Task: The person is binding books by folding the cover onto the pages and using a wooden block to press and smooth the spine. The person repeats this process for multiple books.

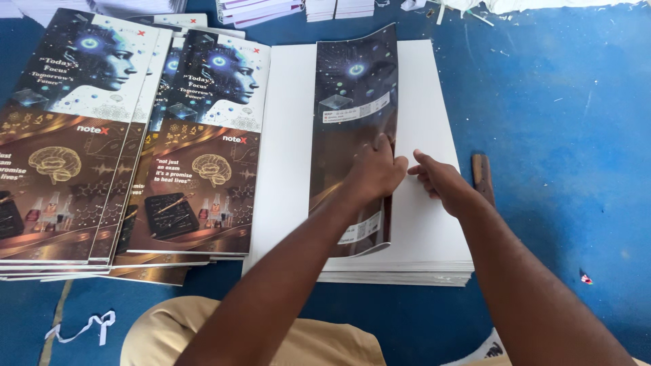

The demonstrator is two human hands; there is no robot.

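Blue floor covering [563,135] fills the frame; at lower centre the left hand [374,173] pinches the folded glossy cover's [352,135] edge over a white sheet stack [427,224]; the right hand [439,179], fingers loosely curled, presses beside it; printed notebooks [129,135] fan across the upper left.

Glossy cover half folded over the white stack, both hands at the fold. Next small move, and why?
Probably slide the left hand down along the fold to press it flat: the glossy cover sheet curls up off the white stack at top and bottom. The right hand rests on the white page beside the fold, steadying it. A guess only.
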